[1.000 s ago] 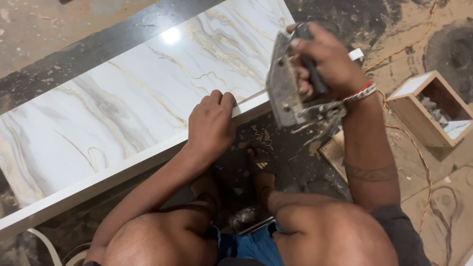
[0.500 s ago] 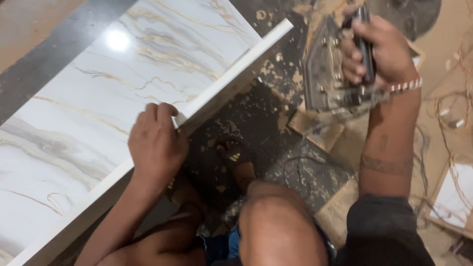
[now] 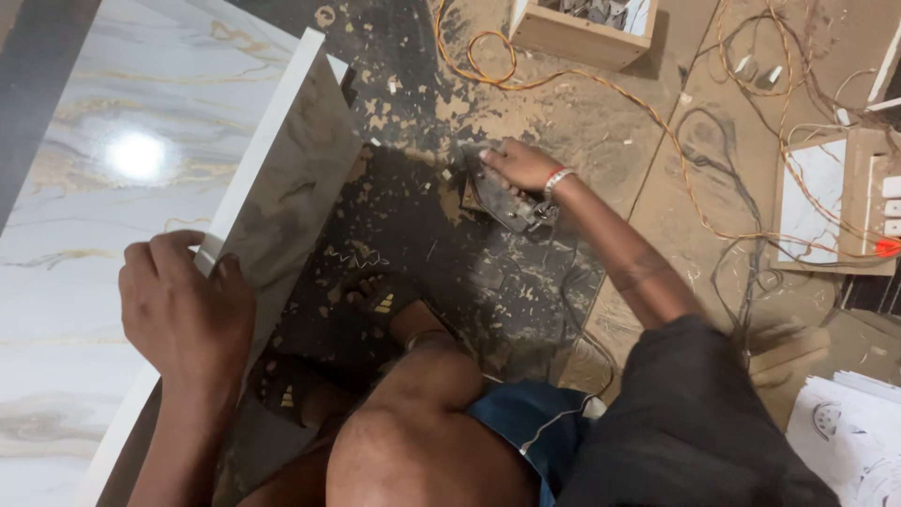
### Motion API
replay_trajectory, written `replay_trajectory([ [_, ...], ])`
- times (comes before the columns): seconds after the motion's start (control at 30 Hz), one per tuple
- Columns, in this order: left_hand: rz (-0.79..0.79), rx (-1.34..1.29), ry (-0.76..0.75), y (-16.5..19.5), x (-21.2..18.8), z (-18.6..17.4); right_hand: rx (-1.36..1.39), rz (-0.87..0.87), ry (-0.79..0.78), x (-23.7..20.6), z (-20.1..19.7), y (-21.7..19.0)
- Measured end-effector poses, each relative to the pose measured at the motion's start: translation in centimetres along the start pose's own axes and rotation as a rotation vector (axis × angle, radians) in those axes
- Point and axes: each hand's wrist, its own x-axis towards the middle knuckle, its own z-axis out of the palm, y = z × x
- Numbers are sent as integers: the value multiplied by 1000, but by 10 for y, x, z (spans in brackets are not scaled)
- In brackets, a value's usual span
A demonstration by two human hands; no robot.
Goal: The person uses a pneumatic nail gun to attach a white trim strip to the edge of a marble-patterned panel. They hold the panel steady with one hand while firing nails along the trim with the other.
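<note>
Marble-pattern panel [image 3: 113, 216], white with grey and gold veins, fills the 9 o'clock side of view; its white front edge runs from 11 o'clock down to 7 o'clock, raised above the floor. Left hand [image 3: 186, 314] at 8 o'clock, grip closed over that edge, fingers curled on top, thumb on the near side. Right hand [image 3: 521, 167] near centre, toward 1 o'clock, grip wrapped around a metal power tool [image 3: 502, 197] resting on the floor; white-red band on the wrist. Dark floor patch [image 3: 422, 244] under the tool, strewn with sawdust and chips; sandalled feet [image 3: 375, 300] just below centre, bent knee at 6 o'clock. Orange cable [image 3: 601, 89] loops from 12 o'clock past the tool toward 3 o'clock. Open wooden box [image 3: 572, 33] at 12 o'clock, small parts inside, too small to tell. Board with a white sheet and switch sockets [image 3: 835, 202] at 3 o'clock. White printed papers [image 3: 849, 437] at 4 o'clock. Open floor between tool and box.
</note>
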Motion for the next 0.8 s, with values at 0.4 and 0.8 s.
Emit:
replay_trajectory([
  [0.4,-14,83,64,-2,2,19,-318,64,17,48,-3,-23],
  [0.8,70,144,141,-5,6,19,-1009,-1270,585,-14,-1,-270],
])
